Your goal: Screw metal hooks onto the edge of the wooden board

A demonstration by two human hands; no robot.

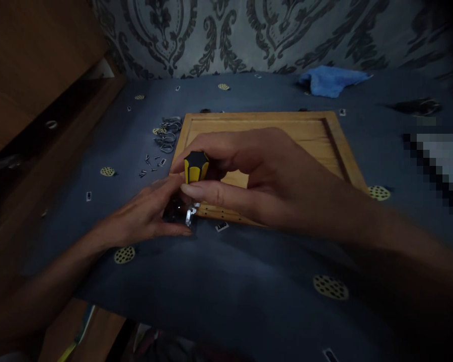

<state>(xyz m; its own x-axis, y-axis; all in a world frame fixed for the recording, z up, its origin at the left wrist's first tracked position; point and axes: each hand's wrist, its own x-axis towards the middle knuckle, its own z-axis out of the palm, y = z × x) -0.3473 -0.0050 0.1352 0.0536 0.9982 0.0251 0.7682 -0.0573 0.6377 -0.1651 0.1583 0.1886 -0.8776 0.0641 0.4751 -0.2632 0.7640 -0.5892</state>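
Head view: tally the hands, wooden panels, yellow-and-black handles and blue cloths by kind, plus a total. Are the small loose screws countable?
Hands: 2 (left hand, right hand)
Wooden panel: 1
Yellow-and-black handle: 1
Blue cloth: 1
Total: 5
Loose screws: too small to count surely, so left out.

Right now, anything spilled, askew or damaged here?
No clear damage. Odd bit: screws lie scattered on the pineapple-print cloth, left of the framed wooden panel, in no visible container. The pixelated patch at far right also looks odd; what it covers can't be told.
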